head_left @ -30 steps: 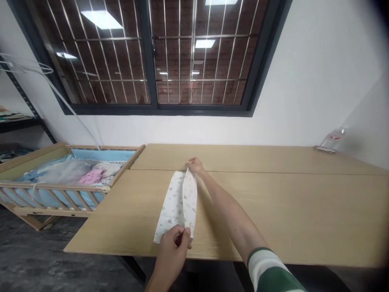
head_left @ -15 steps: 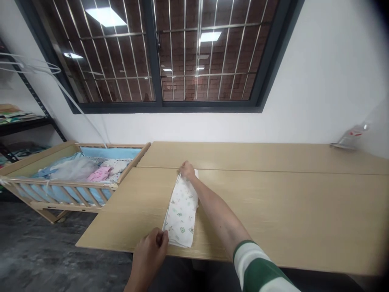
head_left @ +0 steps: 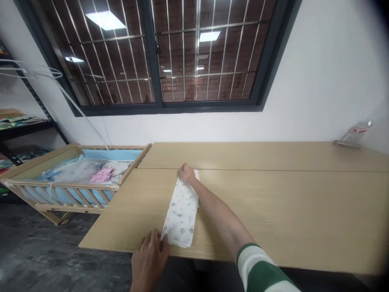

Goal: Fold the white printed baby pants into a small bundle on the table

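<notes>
Patterned cloth (head_left: 181, 215) lay flat on the counter (head_left: 273, 219) as a narrow, lengthwise strip, its near end just short of the counter's front edge. A second earlier, one long flap of it had stood raised between the two hands; by this moment that flap was down and the layers rested on each other, so the fold looked made, though the edges may not have been fully squared.

At the cloth's near left corner, the left hand (head_left: 149, 252) had loosened from the curled shape of half a second before: palm down, fingers extended on the counter, thumb beside the corner. Whether any fabric was caught there, I could not tell. The right hand (head_left: 187, 173) remained at the cloth's far left corner with its fingers drawn in; pinching or merely pressing could not be told apart. Its forearm, in a striped sleeve (head_left: 261, 267), crossed the counter right of the cloth.

Past the cloth's far end, a seam ran across the pale counter. Well left of the cloth stood a wooden crib (head_left: 73, 186) holding bedding, with a dark shelf (head_left: 27, 126) farther left. Beyond the cloth was a barred window (head_left: 206, 52); far to its right, a clear bag (head_left: 354, 134) leaned near the wall.
</notes>
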Tool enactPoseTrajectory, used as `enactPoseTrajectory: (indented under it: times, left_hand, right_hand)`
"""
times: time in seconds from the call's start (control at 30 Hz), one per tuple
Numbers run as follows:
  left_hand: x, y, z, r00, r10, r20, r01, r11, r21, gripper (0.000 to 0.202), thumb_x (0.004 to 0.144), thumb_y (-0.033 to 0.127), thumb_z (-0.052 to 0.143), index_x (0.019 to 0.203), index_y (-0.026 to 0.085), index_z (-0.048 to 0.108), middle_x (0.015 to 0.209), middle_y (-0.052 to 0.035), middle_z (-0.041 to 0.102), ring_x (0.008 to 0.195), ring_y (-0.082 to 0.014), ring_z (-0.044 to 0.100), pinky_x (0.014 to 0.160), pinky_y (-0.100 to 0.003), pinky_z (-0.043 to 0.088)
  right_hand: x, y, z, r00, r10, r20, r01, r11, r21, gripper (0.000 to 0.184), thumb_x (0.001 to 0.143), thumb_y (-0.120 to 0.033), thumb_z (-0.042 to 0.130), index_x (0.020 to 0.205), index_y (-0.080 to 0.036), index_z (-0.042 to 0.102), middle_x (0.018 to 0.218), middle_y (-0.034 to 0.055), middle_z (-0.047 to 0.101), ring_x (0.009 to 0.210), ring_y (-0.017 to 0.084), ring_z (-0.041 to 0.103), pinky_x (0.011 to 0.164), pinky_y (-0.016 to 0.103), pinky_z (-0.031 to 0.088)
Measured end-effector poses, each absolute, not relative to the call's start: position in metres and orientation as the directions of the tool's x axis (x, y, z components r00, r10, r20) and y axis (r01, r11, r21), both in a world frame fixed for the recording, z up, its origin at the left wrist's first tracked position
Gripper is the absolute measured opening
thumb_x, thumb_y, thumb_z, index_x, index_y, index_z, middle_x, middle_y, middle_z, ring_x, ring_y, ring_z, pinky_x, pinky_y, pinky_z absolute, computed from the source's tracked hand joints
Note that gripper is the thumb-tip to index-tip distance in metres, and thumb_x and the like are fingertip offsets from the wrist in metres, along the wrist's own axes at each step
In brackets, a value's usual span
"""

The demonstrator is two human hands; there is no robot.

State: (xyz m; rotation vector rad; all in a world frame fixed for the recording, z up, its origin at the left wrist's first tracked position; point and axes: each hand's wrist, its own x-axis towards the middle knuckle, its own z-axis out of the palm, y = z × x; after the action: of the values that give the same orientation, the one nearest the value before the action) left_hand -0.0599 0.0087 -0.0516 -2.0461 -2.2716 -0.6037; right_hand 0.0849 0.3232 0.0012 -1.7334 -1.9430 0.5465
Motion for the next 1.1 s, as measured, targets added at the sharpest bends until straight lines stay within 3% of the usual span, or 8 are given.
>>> enactPoseTrajectory:
  times: [0.1, 0.2, 0.27, 0.37, 0.5, 0.63, 0.83, 1.1]
  left_hand:
    - [-0.05, 0.003, -0.056, -0.004, 0.848, 0.531, 0.962, -0.141, 0.232, 0.022, 0.1, 0.037, 0.048, 0.102, 0.022, 0.063, 0.099, -0.0075, 0.073, 0.093, -0.0262, 0.068, 0.083, -0.039, 0.049]
    - [-0.036, -0.001, -0.06, 0.11, 0.751, 0.651, 0.942, -0.288, 0.174, 0.029, 0.1, 0.032, 0.049, 0.123, 0.017, 0.058, 0.121, -0.0128, 0.069, 0.11, -0.027, 0.065, 0.09, -0.04, 0.051]
    - [-0.03, -0.003, -0.066, 0.181, 0.703, 0.687, 0.932, -0.345, 0.108, 0.036, 0.099, 0.03, 0.052, 0.131, 0.016, 0.055, 0.132, -0.0143, 0.065, 0.121, -0.0276, 0.061, 0.094, -0.039, 0.051]
    - [-0.028, -0.005, -0.08, 0.222, 0.666, 0.712, 0.938, -0.345, 0.03, 0.043, 0.096, 0.03, 0.055, 0.137, 0.015, 0.052, 0.137, -0.0152, 0.062, 0.128, -0.0298, 0.058, 0.1, -0.041, 0.05]
    - [-0.032, -0.012, -0.105, 0.269, 0.683, 0.679, 0.948, -0.312, -0.061, 0.04, 0.091, 0.04, 0.062, 0.123, 0.016, 0.062, 0.123, -0.016, 0.07, 0.117, -0.0343, 0.065, 0.097, -0.046, 0.053]
    - [-0.033, -0.014, -0.125, 0.327, 0.644, 0.691, 0.938, -0.309, -0.156, 0.045, 0.089, 0.045, 0.063, 0.123, 0.016, 0.064, 0.116, -0.017, 0.073, 0.114, -0.0355, 0.067, 0.095, -0.047, 0.053]
    - [-0.021, -0.013, -0.125, 0.288, 0.643, 0.709, 0.95, -0.286, -0.127, 0.074, 0.086, 0.04, 0.064, 0.15, 0.01, 0.043, 0.143, -0.0228, 0.058, 0.135, -0.0386, 0.053, 0.102, -0.047, 0.048]
    - [-0.021, -0.013, -0.122, 0.286, 0.643, 0.711, 0.956, -0.248, -0.16, 0.071, 0.088, 0.044, 0.063, 0.149, 0.013, 0.045, 0.144, -0.0217, 0.058, 0.133, -0.0384, 0.054, 0.102, -0.052, 0.047]
  right_hand:
    - [0.088, 0.304, 0.008, -0.197, 0.971, 0.137, 0.775, 0.24, -0.585, 0.027, 0.098, -0.023, 0.048, 0.124, -0.02, 0.057, 0.115, 0.0104, 0.072, 0.107, 0.023, 0.067, 0.087, 0.031, 0.048]
    - [0.088, 0.266, 0.015, -0.426, 0.875, 0.23, 0.666, 0.475, -0.575, 0.037, 0.098, -0.028, 0.054, 0.133, -0.02, 0.055, 0.128, 0.0111, 0.068, 0.119, 0.023, 0.063, 0.099, 0.033, 0.047]
    - [0.089, 0.23, 0.02, -0.618, 0.731, 0.289, 0.52, 0.655, -0.548, 0.048, 0.099, -0.037, 0.055, 0.142, -0.017, 0.05, 0.144, 0.0157, 0.058, 0.132, 0.026, 0.056, 0.108, 0.038, 0.044]
    - [0.09, 0.17, 0.023, -0.853, 0.445, 0.273, 0.273, 0.826, -0.493, 0.059, 0.102, -0.046, 0.05, 0.154, -0.021, 0.039, 0.16, 0.0122, 0.042, 0.147, 0.026, 0.039, 0.12, 0.041, 0.032]
    - [0.099, 0.114, 0.014, -0.969, 0.166, 0.182, 0.062, 0.88, -0.47, 0.063, 0.105, -0.043, 0.042, 0.16, -0.015, 0.028, 0.167, 0.0154, 0.024, 0.156, 0.023, 0.017, 0.127, 0.038, 0.017]
    - [0.111, 0.104, -0.005, -0.978, 0.201, 0.052, 0.149, 0.856, -0.495, 0.063, 0.107, -0.046, 0.034, 0.16, -0.013, 0.029, 0.167, 0.0177, 0.022, 0.156, 0.024, 0.016, 0.127, 0.042, 0.015]
    - [0.124, 0.146, -0.018, -0.936, 0.353, 0.005, 0.31, 0.828, -0.467, 0.064, 0.106, -0.054, 0.034, 0.162, -0.025, 0.023, 0.169, 0.0083, 0.017, 0.157, 0.023, 0.011, 0.128, 0.046, 0.01]
    - [0.138, 0.241, -0.024, -0.814, 0.58, -0.024, 0.546, 0.751, -0.37, 0.063, 0.104, -0.057, 0.036, 0.16, -0.028, 0.029, 0.169, 0.006, 0.018, 0.157, 0.022, 0.011, 0.127, 0.046, 0.006]
